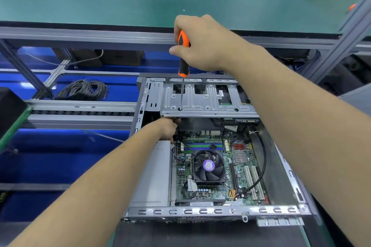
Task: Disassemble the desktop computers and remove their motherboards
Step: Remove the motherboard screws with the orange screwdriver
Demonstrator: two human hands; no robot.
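Our right hand (202,43) grips the orange-and-black screwdriver (183,56) upright, reaching through the silver metal drive cage (204,98), while our left hand (168,129), grasp indiscernible, apparently steadies beneath.

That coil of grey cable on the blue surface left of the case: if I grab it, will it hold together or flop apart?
The cable coil will probably flop: its loops look thin and loosely wound, and no tie shows. Strands spread at the edges, so some may slide off if lifted from one side. It seems light for its bulk.

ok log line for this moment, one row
right hand grips screwdriver | tip in hole of drive cage | left hand reaches under cage, grip hidden | motherboard in case
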